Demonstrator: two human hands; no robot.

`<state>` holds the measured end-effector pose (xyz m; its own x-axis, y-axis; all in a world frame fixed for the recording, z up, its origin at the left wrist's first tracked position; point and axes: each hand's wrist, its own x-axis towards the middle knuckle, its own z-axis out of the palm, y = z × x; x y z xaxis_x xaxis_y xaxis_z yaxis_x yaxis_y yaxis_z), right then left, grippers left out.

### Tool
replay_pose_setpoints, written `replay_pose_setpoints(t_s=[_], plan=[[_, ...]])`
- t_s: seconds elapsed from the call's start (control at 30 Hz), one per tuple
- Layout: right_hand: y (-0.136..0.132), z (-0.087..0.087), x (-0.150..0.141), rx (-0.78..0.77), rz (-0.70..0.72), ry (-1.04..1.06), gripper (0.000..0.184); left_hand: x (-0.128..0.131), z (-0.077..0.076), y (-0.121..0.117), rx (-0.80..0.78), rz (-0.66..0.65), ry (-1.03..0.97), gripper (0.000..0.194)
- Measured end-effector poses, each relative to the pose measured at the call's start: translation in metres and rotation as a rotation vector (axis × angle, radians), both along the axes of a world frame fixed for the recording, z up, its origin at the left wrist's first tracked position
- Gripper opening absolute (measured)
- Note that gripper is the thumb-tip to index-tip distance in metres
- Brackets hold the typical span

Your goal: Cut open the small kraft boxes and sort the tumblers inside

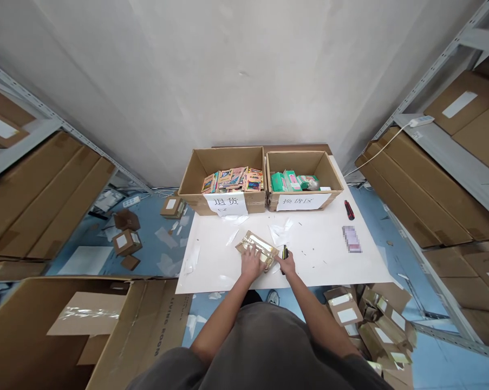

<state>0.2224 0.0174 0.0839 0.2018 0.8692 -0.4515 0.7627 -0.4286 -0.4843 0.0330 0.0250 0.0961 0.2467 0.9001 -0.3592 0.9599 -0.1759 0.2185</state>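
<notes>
A small flattened cardboard parcel [269,249] with shiny clear tape lies slightly askew on the white table [309,271]. My left hand [252,263] holds it from the near side, its fingers over the top. At the parcel's right end, my right hand [286,264] is closed around a black and yellow-green box cutter [285,252], which points away from me. Whether its blade is out, I cannot tell. Scraps of white paper [282,230] lie just behind the parcel.
Two labelled cartons stand at the back: the left carton [236,203] holds colourful packs, the right carton [305,202] green boxes. A red and black cutter [349,210] lies at right. A large open carton [147,325] stands left; discarded boxes [384,330] fill the floor at right. Shelves flank both sides.
</notes>
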Motion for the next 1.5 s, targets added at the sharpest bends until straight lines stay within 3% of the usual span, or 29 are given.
replay_pose_setpoints(t_s=[0.07, 0.13, 0.33, 0.57, 0.7, 0.8, 0.93, 1.13, 1.33, 1.5], plan=[[0.007, -0.004, -0.013, -0.026, -0.047, 0.017, 0.069, -0.003, 0.004, 0.008, -0.036, -0.184, -0.102, 0.062], [0.012, -0.004, -0.023, -0.047, -0.094, 0.019, 0.068, -0.005, 0.009, 0.019, -0.083, -0.282, -0.133, 0.061], [0.025, -0.008, -0.032, -0.037, -0.108, 0.083, 0.072, -0.001, 0.016, 0.042, -0.168, -0.332, -0.032, 0.080], [0.039, -0.013, -0.031, 0.020, -0.113, 0.214, 0.073, -0.008, 0.002, 0.013, -0.012, -0.195, -0.038, 0.069], [0.027, -0.005, -0.023, 0.081, -0.105, 0.215, 0.066, -0.008, -0.005, 0.002, -0.039, -0.143, -0.045, 0.072], [0.003, 0.001, -0.004, 0.110, -0.044, 0.247, 0.045, -0.005, -0.008, 0.004, -0.068, -0.140, -0.042, 0.078], [-0.027, 0.005, 0.023, -0.083, 0.188, 0.293, 0.038, -0.003, -0.011, 0.009, -0.061, -0.127, -0.028, 0.091], [-0.022, 0.011, 0.034, -0.088, 0.306, 0.141, 0.028, -0.002, -0.010, 0.013, -0.051, -0.080, -0.033, 0.104], [-0.013, 0.018, 0.039, -0.163, 0.338, 0.239, 0.026, -0.001, -0.006, 0.013, -0.031, -0.056, -0.036, 0.100], [-0.034, 0.006, 0.030, -0.081, 0.292, 0.201, 0.025, -0.005, -0.007, 0.014, 0.004, -0.086, -0.056, 0.087]])
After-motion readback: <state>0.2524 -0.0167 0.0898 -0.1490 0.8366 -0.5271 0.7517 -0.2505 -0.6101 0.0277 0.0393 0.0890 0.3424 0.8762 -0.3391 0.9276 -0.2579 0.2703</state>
